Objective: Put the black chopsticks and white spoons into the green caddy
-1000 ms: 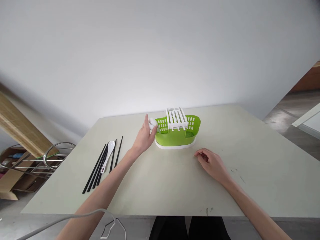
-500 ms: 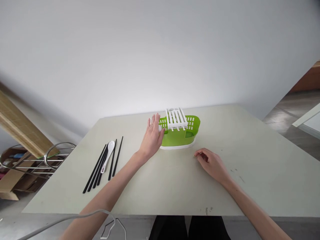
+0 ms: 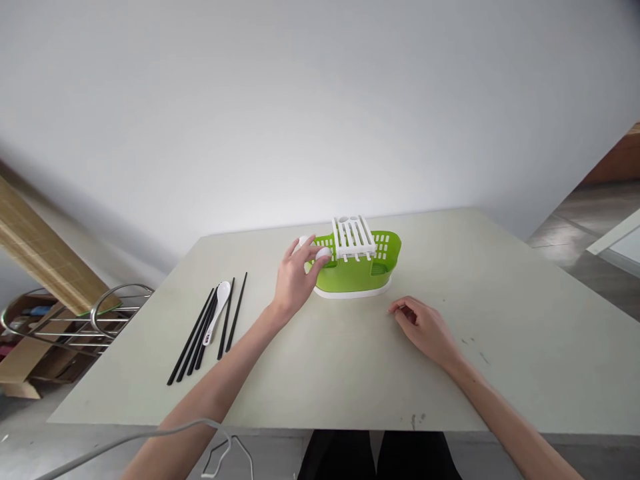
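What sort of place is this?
Probably an ordinary room, perhaps a home, though not certain: a pale table by a plain wall, a metal rack and cardboard box off to the left, and a green basket and black chopsticks on the table.

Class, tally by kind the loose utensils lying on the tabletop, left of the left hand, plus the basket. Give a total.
Black chopsticks: 6
White spoon: 1
Green basket: 1
Total: 8
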`<action>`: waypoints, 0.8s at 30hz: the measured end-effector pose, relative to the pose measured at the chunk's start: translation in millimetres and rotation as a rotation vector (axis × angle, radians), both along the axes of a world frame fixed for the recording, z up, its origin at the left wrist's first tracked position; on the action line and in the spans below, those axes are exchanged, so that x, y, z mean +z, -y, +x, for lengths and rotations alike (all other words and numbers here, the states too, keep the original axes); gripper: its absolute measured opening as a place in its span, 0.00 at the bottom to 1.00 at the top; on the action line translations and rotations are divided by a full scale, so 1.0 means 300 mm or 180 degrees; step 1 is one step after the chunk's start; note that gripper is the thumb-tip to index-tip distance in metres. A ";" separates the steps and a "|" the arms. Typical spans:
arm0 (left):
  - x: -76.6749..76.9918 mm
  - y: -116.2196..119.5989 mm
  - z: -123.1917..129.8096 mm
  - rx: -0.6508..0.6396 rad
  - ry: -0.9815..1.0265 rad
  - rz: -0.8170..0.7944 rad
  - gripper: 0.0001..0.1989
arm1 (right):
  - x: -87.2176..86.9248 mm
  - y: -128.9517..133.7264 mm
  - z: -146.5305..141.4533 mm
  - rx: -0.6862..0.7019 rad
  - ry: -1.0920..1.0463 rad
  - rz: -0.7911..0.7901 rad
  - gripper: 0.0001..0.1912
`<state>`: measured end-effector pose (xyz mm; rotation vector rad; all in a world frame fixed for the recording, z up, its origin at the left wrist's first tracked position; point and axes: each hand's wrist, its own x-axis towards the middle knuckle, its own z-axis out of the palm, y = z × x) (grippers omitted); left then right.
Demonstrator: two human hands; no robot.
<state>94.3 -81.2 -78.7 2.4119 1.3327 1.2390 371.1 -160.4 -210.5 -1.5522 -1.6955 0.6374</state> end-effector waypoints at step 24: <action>0.145 0.036 -0.389 0.1550 -0.0718 -0.0800 0.18 | 0.004 0.002 0.002 -0.0043 -0.0026 -0.0106 0.11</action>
